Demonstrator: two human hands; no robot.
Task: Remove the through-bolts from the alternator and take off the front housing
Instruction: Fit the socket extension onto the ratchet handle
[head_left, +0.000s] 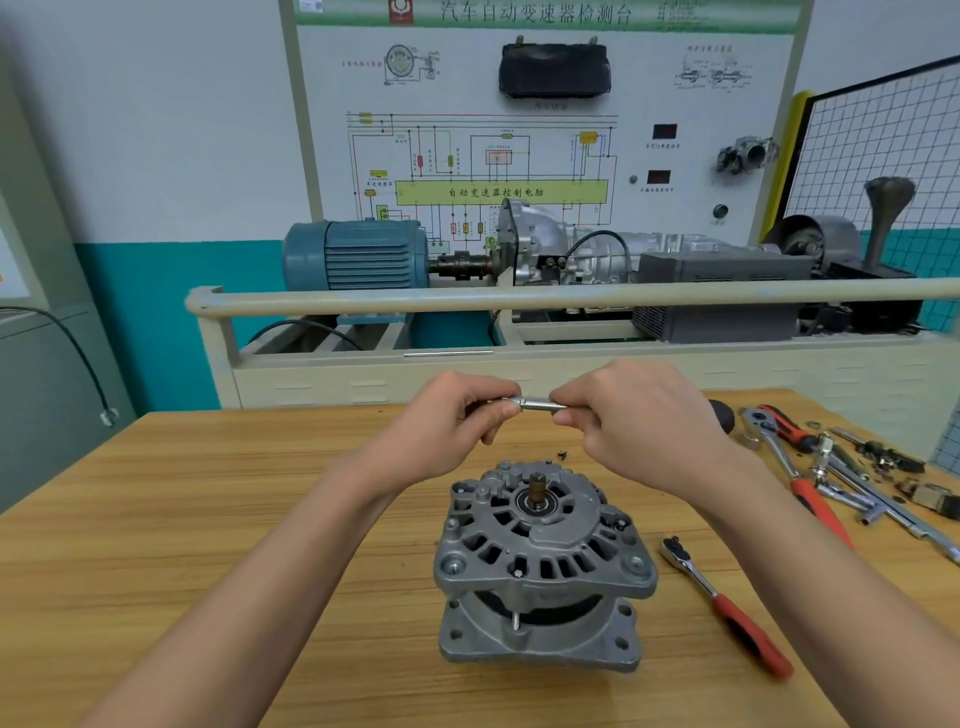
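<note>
While I look down at the wooden table (156, 519), this is what I count.
Alternator: one alternator (540, 566), upright on the table, shaft end up.
Hands: two, raised just behind the alternator.
Left hand: my left hand (457, 415) has fingers curled, pinching one end of a small metal piece (535, 402).
Right hand: my right hand (634, 421) pinches the other end.
Ratchets: one red-handled ratchet (727, 603) right of the alternator; a second (795, 467) among loose tools farther right.

left hand (457, 415): raised, fingers curled, pinching | right hand (623, 421): raised, fingers curled, pinching | fingertips nearly meeting
</note>
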